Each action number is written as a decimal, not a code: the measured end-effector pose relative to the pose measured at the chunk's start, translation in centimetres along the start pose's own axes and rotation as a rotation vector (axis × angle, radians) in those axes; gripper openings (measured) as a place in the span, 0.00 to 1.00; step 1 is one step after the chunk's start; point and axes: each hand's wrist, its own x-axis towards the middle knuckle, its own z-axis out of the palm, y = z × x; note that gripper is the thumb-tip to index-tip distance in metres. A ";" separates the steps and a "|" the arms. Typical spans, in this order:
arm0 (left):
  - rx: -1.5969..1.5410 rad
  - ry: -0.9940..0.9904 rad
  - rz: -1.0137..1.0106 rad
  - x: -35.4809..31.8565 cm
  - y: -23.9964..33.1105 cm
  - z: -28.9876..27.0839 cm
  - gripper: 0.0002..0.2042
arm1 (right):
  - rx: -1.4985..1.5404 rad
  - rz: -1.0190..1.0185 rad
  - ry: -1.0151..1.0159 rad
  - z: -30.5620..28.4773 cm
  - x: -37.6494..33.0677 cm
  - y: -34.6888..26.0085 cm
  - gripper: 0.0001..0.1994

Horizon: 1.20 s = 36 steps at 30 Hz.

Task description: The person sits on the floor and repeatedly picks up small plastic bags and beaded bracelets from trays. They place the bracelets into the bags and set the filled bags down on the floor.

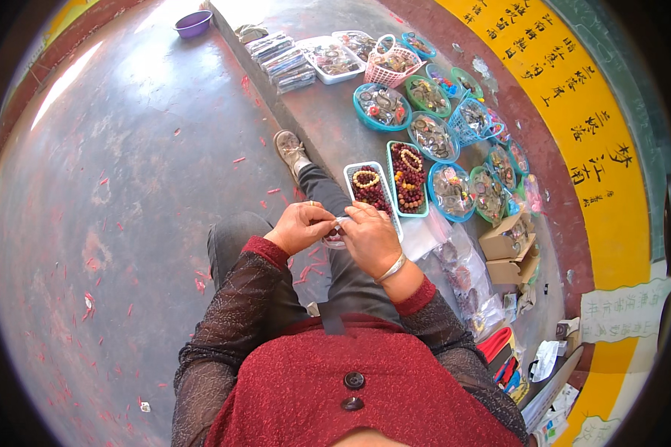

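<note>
Clear plastic bag, mid-frame: left hand, right hand both pinching top edge; slack grip might drop it.

Trays: we are seeing smooth plastic.
Bangle: we are seeing shiny metal.
Boxes: we are seeing matt cardboard.

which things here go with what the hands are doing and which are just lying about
Seem to go with the handwork:
left hand and right hand
clear plastic between them, dark beads apparently inside
bead bracelets nearby

Probably just lying about:
purple basin
red scraps
cardboard boxes
</note>
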 end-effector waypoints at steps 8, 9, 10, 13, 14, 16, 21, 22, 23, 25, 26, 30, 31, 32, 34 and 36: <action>-0.109 -0.021 -0.078 -0.4 0.6 -0.3 0.06 | 0.712 0.161 0.108 -1.0 -2.1 2.1 0.21; -0.169 -0.020 -0.085 -0.5 0.6 -0.3 0.05 | 0.827 0.251 0.094 -1.1 -2.5 2.3 0.23; -0.230 -0.019 -0.093 -0.6 0.7 -0.3 0.05 | 0.941 0.342 0.079 -1.2 -2.8 2.5 0.25; -0.402 -0.100 -0.211 -0.7 2.0 -1.2 0.05 | 1.165 0.360 -0.019 0.7 -4.2 4.1 0.33; -0.457 -0.142 -0.266 -0.8 2.4 -1.5 0.05 | 1.217 0.368 -0.051 1.2 -4.6 4.4 0.34; -0.548 -0.129 -0.261 -0.9 2.5 -1.7 0.05 | 1.310 0.378 -0.107 2.6 -4.9 4.2 0.33; -0.817 -0.091 -0.315 -1.1 1.6 -2.1 0.07 | 1.269 0.198 -0.079 2.6 -4.0 2.7 0.14; -0.834 -0.029 -0.294 -1.1 1.2 -2.0 0.08 | 1.310 0.182 -0.084 2.2 -3.7 2.5 0.12; -0.850 0.034 -0.272 -1.0 0.7 -1.8 0.10 | 1.323 0.165 -0.005 1.9 -3.4 1.8 0.10; -0.663 0.142 -0.189 -0.5 -0.3 -1.6 0.19 | 1.293 0.249 -0.076 -0.2 -3.0 1.1 0.09; -0.708 0.152 -0.197 -0.4 -0.3 -1.4 0.22 | 1.275 0.292 -0.111 -1.2 -2.8 0.8 0.09; -1.020 0.035 -0.151 0.0 0.5 -0.6 0.32 | 1.341 0.389 0.045 -4.7 -1.4 -0.7 0.11; -1.032 -0.032 -0.114 -0.1 0.9 -0.4 0.32 | 1.391 0.430 0.081 -5.6 -1.0 -1.0 0.12; -1.043 -0.099 -0.078 -0.3 1.4 -0.2 0.33 | 1.441 0.470 0.117 -6.0 -0.7 -1.1 0.12; -1.128 -0.228 -0.168 -0.6 2.3 -0.2 0.26 | 1.490 0.504 0.227 -6.0 -0.2 -0.9 0.14; -0.990 -0.266 -0.290 -0.5 2.4 0.0 0.22 | 1.598 0.560 0.322 -5.6 0.4 -0.5 0.14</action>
